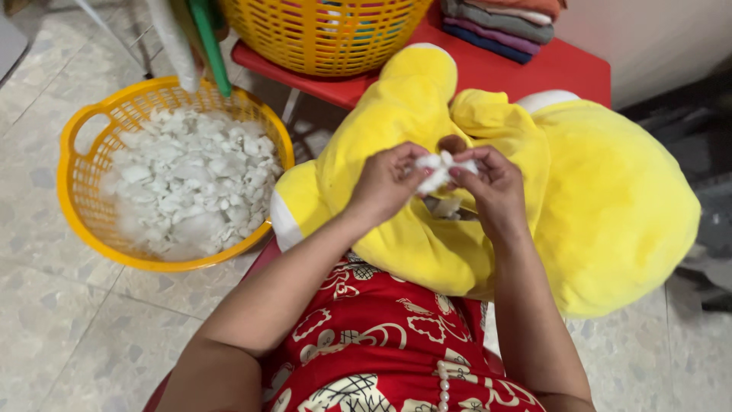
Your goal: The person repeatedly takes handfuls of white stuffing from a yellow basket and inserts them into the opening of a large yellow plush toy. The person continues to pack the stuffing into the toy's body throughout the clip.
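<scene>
Wad of white stuffing (441, 169) sits pinched between both my hands, right above the yellow plush toy (610, 206) lying across my lap. My left hand (389, 183) is closed on the wad's left end w/ thumb & fingertips; my right hand (492, 187) grips the right end, fingers curled over it. Both hands nearly touch at the wad. Just under them there's an opening in the plush w/ a bit more white filling showing (448, 207). Toy is big: 1 fat round part bulges off to my right, limbs w/ white tips stick out to the left & up toward the table.

My red patterned dress (374, 336) is under the toy, a strand of small beads hanging on it.

On the tiled floor to my left, well apart from the hands: round yellow plastic basket (76, 152) full of white stuffing bits (191, 179). Ahead: red table (564, 65) carrying a 2nd yellow basket (328, 38) & a stack of folded cloths (499, 23).
</scene>
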